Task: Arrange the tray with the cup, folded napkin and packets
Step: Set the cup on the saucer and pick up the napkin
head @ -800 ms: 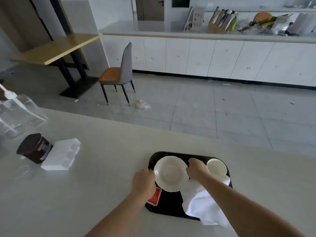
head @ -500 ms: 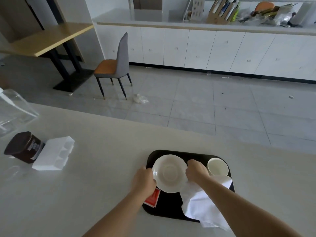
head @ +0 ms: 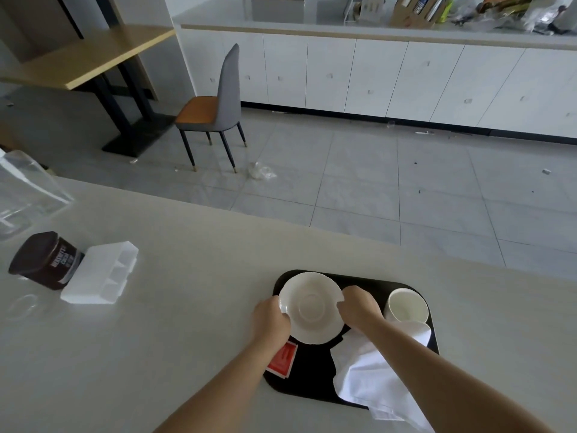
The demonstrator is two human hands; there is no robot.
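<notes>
1. Counter (head: 193, 323): pale top. The tray sits close to your edge, so both arms reach it easily.
2. Tray (head: 312, 375): black, rounded corners, flat on the counter. Every task item is on it or overlapping it.
3. Napkin (head: 368, 376): white and loose, not neatly folded. It spills over the tray's near-right edge onto the counter, under your right forearm. My read: folding not yet done.
4. Saucer (head: 312, 307): far-left part of the tray, held at opposite rims, likely to keep it level while you place it. Can't tell if it's lifted or resting.
5. Left hand (head: 270, 320): fingers curled onto the saucer's left rim. Right hand (head: 359, 306): fingers curled over the right rim, pinching it.
6. Cup (head: 406, 307): upright in the far-right corner, just beside your right hand and apart from the saucer. Probably goes on the saucer next.
7. Red packet (head: 282, 360): near-left edge, overhanging the rim, partly under your left wrist. Only one visible.
</notes>
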